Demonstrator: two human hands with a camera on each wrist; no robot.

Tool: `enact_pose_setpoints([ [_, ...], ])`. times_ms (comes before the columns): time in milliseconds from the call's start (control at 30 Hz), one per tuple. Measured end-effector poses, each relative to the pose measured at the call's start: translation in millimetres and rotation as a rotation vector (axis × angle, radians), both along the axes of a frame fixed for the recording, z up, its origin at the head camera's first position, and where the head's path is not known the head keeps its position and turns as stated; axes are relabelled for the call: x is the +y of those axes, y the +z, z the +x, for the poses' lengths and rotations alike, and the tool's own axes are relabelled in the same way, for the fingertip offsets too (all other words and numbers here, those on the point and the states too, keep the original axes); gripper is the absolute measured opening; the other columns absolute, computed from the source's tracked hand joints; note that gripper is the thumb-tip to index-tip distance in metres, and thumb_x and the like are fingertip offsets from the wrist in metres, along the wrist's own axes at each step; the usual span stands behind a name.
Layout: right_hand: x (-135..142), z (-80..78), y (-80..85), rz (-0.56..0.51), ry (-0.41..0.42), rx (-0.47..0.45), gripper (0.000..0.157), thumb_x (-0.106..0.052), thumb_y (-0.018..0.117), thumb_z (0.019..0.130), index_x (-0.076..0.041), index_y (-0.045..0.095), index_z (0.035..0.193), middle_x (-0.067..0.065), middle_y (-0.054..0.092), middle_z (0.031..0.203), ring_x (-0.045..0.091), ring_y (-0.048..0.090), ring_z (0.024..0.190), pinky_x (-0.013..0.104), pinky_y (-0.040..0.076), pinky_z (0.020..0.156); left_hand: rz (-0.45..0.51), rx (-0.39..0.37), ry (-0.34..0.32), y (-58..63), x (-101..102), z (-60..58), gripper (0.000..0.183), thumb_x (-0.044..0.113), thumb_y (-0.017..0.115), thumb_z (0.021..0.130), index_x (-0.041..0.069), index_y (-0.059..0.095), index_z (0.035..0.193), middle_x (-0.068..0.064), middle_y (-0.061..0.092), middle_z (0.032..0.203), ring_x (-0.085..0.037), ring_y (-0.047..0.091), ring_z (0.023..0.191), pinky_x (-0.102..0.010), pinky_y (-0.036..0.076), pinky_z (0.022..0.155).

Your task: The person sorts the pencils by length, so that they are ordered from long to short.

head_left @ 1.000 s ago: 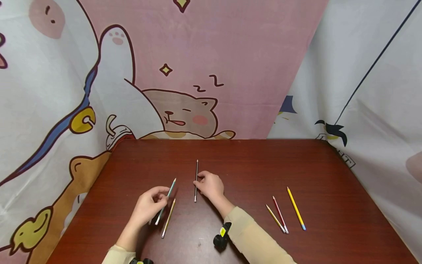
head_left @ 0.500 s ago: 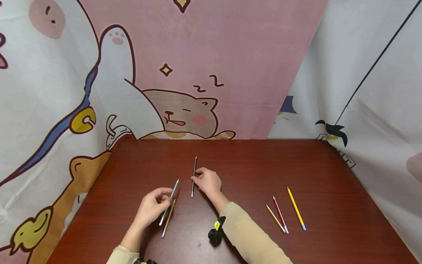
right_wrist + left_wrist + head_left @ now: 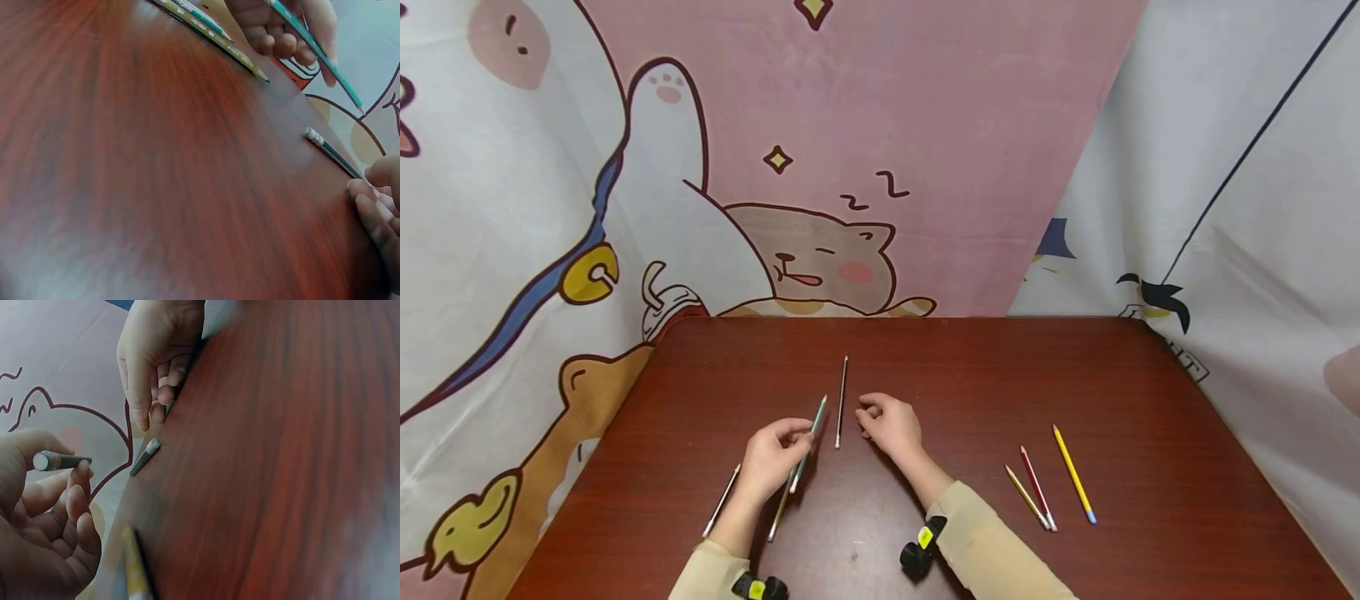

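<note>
My left hand [image 3: 775,457] pinches a teal pencil [image 3: 818,417] between thumb and fingers, its tip pointing away and its white end toward me. In the right wrist view this teal pencil [image 3: 300,34] is clear of the table. A black pencil [image 3: 842,408] lies just beyond it, white end toward me. My right hand [image 3: 892,427] hovers beside the black pencil on its right, fingers loosely curled and holding nothing. Below the left hand lies a gold pencil [image 3: 778,512], partly covered by the teal one. Left of that wrist is another pencil [image 3: 722,500] with a white end.
To the right on the brown table [image 3: 955,375] lie a short gold pencil [image 3: 1026,496], a red pencil [image 3: 1037,487] and a yellow pencil [image 3: 1073,473] with a blue end. A printed cloth [image 3: 985,167] hangs behind the table's far edge.
The right hand shifted the black pencil slightly left and away, then let go and drew back right. The left hand carried the teal pencil rightward, uncovering the pencil left of its wrist.
</note>
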State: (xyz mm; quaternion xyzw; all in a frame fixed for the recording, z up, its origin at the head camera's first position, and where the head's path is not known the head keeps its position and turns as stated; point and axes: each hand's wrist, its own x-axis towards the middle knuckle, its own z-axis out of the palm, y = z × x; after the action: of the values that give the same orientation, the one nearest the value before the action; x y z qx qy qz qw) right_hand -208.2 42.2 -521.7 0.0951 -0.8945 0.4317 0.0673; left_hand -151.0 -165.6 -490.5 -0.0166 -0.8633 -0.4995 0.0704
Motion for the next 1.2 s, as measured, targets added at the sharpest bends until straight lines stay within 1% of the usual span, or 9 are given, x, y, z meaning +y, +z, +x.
enact_pose_setpoints([
  [200,16.3,13.3,3.8,-0.059,0.024,-0.023,0.027,-0.015,0.072,0.089,-0.005,0.072,0.114,-0.002,0.073,0.079,0.002,0.063,0.055,0.025,0.051,0.059,-0.015,0.015,0.029,-2.1,14.1,-5.9,0.016,0.009,0.071,0.083,0.005,0.077,0.097,0.002,0.068,0.076,-0.009,0.06,0.07,-0.025,0.048,0.065],
  [300,25.1,19.9,4.8,-0.093,0.042,-0.005,0.026,-0.012,0.072,0.088,-0.001,0.072,0.112,0.0,0.072,0.079,0.003,0.064,0.056,0.025,0.052,0.057,-0.02,0.019,0.041,-2.9,21.6,-8.6,0.015,0.01,0.071,0.083,0.006,0.077,0.096,0.002,0.068,0.076,-0.009,0.06,0.07,-0.025,0.047,0.064],
  [467,39.5,29.0,2.5,-0.095,0.064,0.043,0.025,-0.009,0.072,0.086,0.002,0.072,0.109,0.002,0.072,0.078,0.003,0.064,0.058,0.022,0.052,0.054,-0.008,0.046,0.055,-3.1,34.2,-13.7,0.014,0.009,0.071,0.082,0.004,0.077,0.094,0.0,0.07,0.075,-0.01,0.062,0.067,-0.025,0.048,0.062],
  [600,49.1,35.3,4.6,-0.068,0.048,0.016,0.025,-0.012,0.074,0.086,-0.003,0.073,0.109,0.0,0.073,0.081,0.007,0.067,0.064,0.024,0.053,0.06,-0.01,0.064,0.082,-4.2,44.3,-19.2,0.014,0.009,0.071,0.081,0.006,0.078,0.092,0.003,0.068,0.072,-0.008,0.061,0.065,-0.025,0.048,0.062],
  [733,56.9,42.7,8.5,-0.028,0.036,0.036,0.023,-0.013,0.077,0.084,-0.006,0.075,0.106,-0.002,0.073,0.083,0.011,0.068,0.069,0.027,0.053,0.065,-0.02,0.077,0.105,-5.3,54.4,-23.6,0.013,0.011,0.072,0.08,0.009,0.079,0.091,0.005,0.067,0.071,-0.007,0.06,0.065,-0.026,0.048,0.062],
  [933,69.4,55.0,14.5,-0.058,0.073,0.03,0.024,-0.01,0.078,0.084,-0.004,0.075,0.107,-0.003,0.072,0.084,0.013,0.067,0.075,0.027,0.054,0.069,-0.043,0.092,0.125,-5.2,66.1,-27.8,0.013,0.014,0.071,0.08,0.01,0.078,0.09,0.006,0.066,0.071,-0.007,0.06,0.064,-0.028,0.048,0.061],
  [1000,74.8,59.0,16.2,-0.066,0.088,0.028,0.025,-0.008,0.077,0.084,-0.003,0.074,0.108,-0.003,0.072,0.085,0.013,0.067,0.077,0.028,0.054,0.07,-0.072,0.122,0.131,-5.0,69.3,-29.6,0.013,0.015,0.071,0.079,0.01,0.078,0.089,0.007,0.066,0.069,-0.01,0.06,0.064,-0.031,0.049,0.063],
  [1067,80.9,62.4,16.6,-0.067,0.104,0.023,0.027,-0.007,0.077,0.084,-0.002,0.073,0.11,-0.002,0.072,0.087,0.013,0.067,0.078,0.028,0.054,0.071,-0.108,0.166,0.142,-5.0,72.3,-31.4,0.014,0.015,0.071,0.078,0.01,0.078,0.088,0.007,0.066,0.068,-0.014,0.061,0.066,-0.036,0.049,0.069],
  [1200,94.7,68.1,15.8,-0.084,0.133,0.026,0.029,-0.007,0.076,0.085,0.0,0.071,0.113,-0.001,0.072,0.089,0.012,0.066,0.079,0.027,0.054,0.069,-0.179,0.239,0.186,-7.0,78.5,-35.5,0.014,0.016,0.07,0.077,0.01,0.078,0.087,0.007,0.066,0.066,-0.023,0.061,0.072,-0.048,0.042,0.079],
])
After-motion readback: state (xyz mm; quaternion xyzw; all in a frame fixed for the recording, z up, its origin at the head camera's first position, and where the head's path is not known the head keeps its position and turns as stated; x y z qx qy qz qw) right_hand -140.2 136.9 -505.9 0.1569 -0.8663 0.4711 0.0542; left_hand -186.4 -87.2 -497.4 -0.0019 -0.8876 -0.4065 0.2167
